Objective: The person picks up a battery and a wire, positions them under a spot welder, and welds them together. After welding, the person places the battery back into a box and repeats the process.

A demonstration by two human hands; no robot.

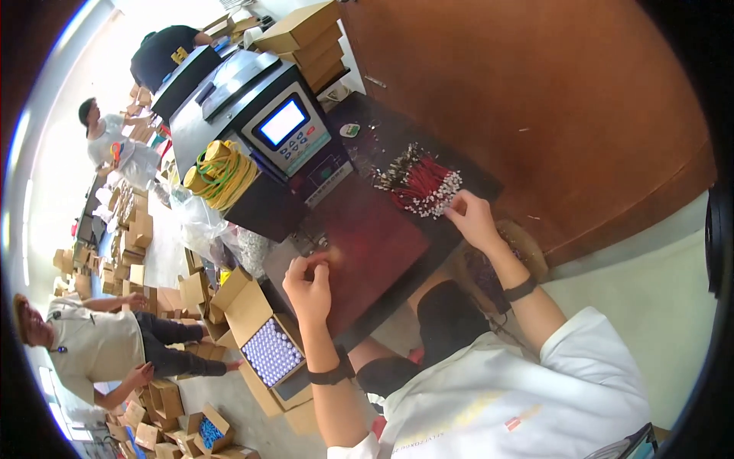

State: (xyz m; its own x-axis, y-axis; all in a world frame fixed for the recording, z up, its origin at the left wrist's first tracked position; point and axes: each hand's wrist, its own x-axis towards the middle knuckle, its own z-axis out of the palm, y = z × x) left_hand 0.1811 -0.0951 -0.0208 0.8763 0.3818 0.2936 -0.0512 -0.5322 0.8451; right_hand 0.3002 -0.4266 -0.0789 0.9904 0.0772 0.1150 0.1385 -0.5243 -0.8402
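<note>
A pile of short red wires with small white ends (428, 180) lies on the dark table beside the machine. At its near right edge, my right hand (472, 220) is closed, the fingertips at the white ends; what they pinch is too small to make out. My left hand (307, 292) is closed above the left side of a dark red mat (375, 249), thumb and forefinger together. Anything between those fingers cannot be made out. Close to it, a few tiny metal pieces (323, 242) lie at the machine's foot.
A machine with a lit screen (283, 122) stands at the table's far left, with yellow-green wire coils (222, 174) beside it. An open carton of white-purple cylinders (272, 352) sits left of my left forearm. A brown wooden panel (550, 99) rises behind. Several people and cartons are further left.
</note>
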